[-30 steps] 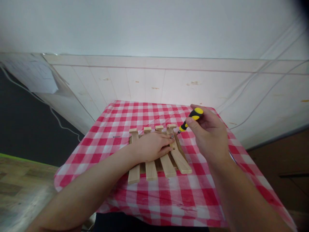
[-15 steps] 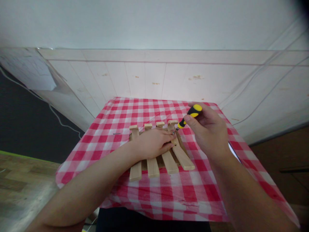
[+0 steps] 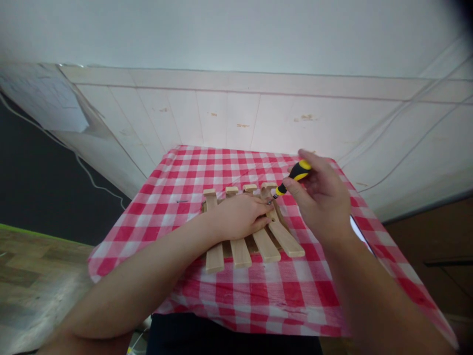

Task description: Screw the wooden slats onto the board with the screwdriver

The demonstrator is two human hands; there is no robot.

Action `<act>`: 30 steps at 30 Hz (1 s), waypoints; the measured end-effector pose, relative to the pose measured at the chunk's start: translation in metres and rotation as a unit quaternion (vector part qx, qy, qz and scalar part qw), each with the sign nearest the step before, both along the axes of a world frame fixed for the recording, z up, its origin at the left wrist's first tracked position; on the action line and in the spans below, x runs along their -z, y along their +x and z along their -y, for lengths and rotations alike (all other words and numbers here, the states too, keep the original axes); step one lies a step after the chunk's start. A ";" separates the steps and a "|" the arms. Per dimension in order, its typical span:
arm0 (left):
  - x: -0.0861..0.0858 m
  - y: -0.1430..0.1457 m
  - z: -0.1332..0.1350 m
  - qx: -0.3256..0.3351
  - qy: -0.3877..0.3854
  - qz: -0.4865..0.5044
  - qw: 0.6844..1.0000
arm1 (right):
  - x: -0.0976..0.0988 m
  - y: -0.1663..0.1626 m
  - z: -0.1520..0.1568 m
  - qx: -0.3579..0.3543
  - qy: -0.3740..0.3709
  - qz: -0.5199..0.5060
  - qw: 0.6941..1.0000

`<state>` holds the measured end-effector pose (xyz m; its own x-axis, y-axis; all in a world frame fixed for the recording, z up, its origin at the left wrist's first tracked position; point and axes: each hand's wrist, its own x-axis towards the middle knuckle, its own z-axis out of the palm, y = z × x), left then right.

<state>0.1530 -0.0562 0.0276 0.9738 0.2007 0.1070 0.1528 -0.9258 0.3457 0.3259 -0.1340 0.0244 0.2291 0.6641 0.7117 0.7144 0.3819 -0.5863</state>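
My left hand (image 3: 238, 216) lies across a wooden piece of several pale slats (image 3: 288, 240) with raised blocks at their far ends. Its fingers are stretched toward the right-hand slat, the fingertips beside a small metal screw (image 3: 269, 202). Part of the slats and the brown base under them is hidden by this hand. My right hand (image 3: 325, 197) grips a yellow and black screwdriver (image 3: 299, 170), tilted with its tip down to the left at the screw. The index finger of that hand is raised away from the handle.
A red and white checked cloth (image 3: 236, 288) covers the table. A loose screw (image 3: 182, 201) lies left of the slats. Beside my right forearm is a flat, bright-faced object (image 3: 361, 234), partly hidden. A white panelled wall (image 3: 229, 116) stands behind the table.
The view has shifted slightly. My right index finger has lifted from the screwdriver handle. The screwdriver tip stays at the screw, and my left hand stays on the slats.
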 end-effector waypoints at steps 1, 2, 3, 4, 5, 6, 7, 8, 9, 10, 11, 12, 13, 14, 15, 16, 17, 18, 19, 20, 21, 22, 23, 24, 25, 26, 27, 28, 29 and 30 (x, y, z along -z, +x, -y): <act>0.000 0.000 0.000 0.000 0.000 0.003 1.000 | -0.001 0.000 0.001 0.001 0.002 0.020 1.000; 0.001 0.000 0.000 0.001 0.001 0.007 1.000 | -0.003 -0.001 0.002 0.005 0.000 0.044 0.999; 0.001 0.000 0.000 0.001 0.001 0.012 1.000 | -0.006 -0.001 0.003 0.012 0.000 0.069 0.998; 0.002 0.000 0.000 0.001 0.002 0.016 1.000 | -0.009 -0.003 0.005 0.021 0.001 0.094 0.995; 0.002 0.000 0.000 0.002 0.003 0.020 1.000 | -0.013 -0.004 0.007 0.031 0.001 0.122 0.992; 0.003 0.000 0.000 0.002 0.005 0.024 1.000 | -0.017 -0.006 0.009 0.038 -0.001 0.152 0.988; 0.004 0.000 0.000 0.003 0.006 0.028 1.000 | -0.022 -0.008 0.012 0.039 -0.004 0.183 0.982; 0.004 0.000 0.000 0.003 0.007 0.032 0.999 | -0.027 -0.010 0.014 0.034 -0.012 0.213 0.976; 0.005 -0.001 0.000 0.002 0.008 0.035 0.999 | -0.032 -0.012 0.017 0.024 -0.022 0.241 0.970; 0.005 -0.001 0.000 -0.001 0.009 0.038 0.999 | -0.037 -0.014 0.019 0.010 -0.033 0.267 0.963; 0.006 -0.001 0.000 -0.004 0.010 0.038 0.999 | -0.043 -0.015 0.021 -0.005 -0.043 0.289 0.956; 0.006 -0.001 0.000 -0.008 0.011 0.036 0.999 | -0.048 -0.015 0.022 -0.018 -0.053 0.306 0.950; 0.007 -0.001 0.000 -0.012 0.012 0.033 0.999 | -0.053 -0.016 0.023 -0.025 -0.061 0.319 0.945; 0.007 0.000 0.000 -0.015 0.013 0.030 0.999 | -0.058 -0.017 0.022 -0.027 -0.069 0.331 0.941; 0.007 0.000 0.000 -0.018 0.013 0.026 0.999 | -0.063 -0.017 0.021 -0.022 -0.077 0.344 0.936; 0.007 0.000 0.000 -0.018 0.014 0.023 0.999 | -0.068 -0.018 0.020 -0.013 -0.088 0.359 0.929; 0.007 0.001 0.000 -0.018 0.015 0.020 1.000 | -0.072 -0.018 0.017 -0.002 -0.102 0.376 0.921; 0.007 0.001 0.000 -0.019 0.017 0.018 1.000 | -0.075 -0.018 0.014 0.008 -0.116 0.394 0.912; 0.007 0.002 0.000 -0.020 0.020 0.016 0.999 | -0.078 -0.018 0.010 0.013 -0.131 0.410 0.903; 0.006 0.002 0.000 -0.023 0.023 0.015 0.999 | -0.080 -0.017 0.007 0.013 -0.145 0.423 0.894; 0.006 0.003 0.000 -0.027 0.026 0.014 0.999 | -0.081 -0.016 0.004 0.007 -0.158 0.434 0.887; 0.006 0.003 0.000 -0.030 0.028 0.012 0.999 | -0.083 -0.013 0.001 -0.004 -0.167 0.443 0.881; 0.006 0.003 0.000 -0.031 0.030 0.010 0.999 | -0.084 -0.009 -0.001 -0.018 -0.172 0.451 0.875; 0.005 0.003 0.001 -0.030 0.032 0.009 0.999 | -0.085 -0.005 -0.003 -0.032 -0.173 0.460 0.870; 0.005 0.002 0.001 -0.028 0.034 0.008 0.999 | -0.087 0.001 -0.004 -0.044 -0.172 0.470 0.865; 0.004 0.002 0.001 -0.025 0.035 0.007 0.999 | -0.089 0.007 -0.005 -0.052 -0.172 0.481 0.858; 0.003 0.002 0.001 -0.024 0.037 0.005 0.999 | -0.092 0.012 -0.006 -0.052 -0.178 0.496 0.848; 0.003 0.002 0.001 -0.025 0.040 0.003 0.999 | -0.095 0.017 -0.006 -0.043 -0.198 0.514 0.833; 0.002 0.001 0.002 -0.027 0.044 -0.001 0.999 | -0.098 0.019 -0.006 -0.024 -0.229 0.535 0.813; 0.000 0.001 0.002 -0.031 0.047 -0.007 0.998 | -0.101 0.020 -0.006 0.003 -0.260 0.555 0.790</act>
<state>0.1544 -0.0583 0.0273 0.9614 0.2506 0.1139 0.2155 -0.9427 0.2546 0.3463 -0.1283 0.1255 -0.3404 0.9341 0.1075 0.8994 0.2901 0.3271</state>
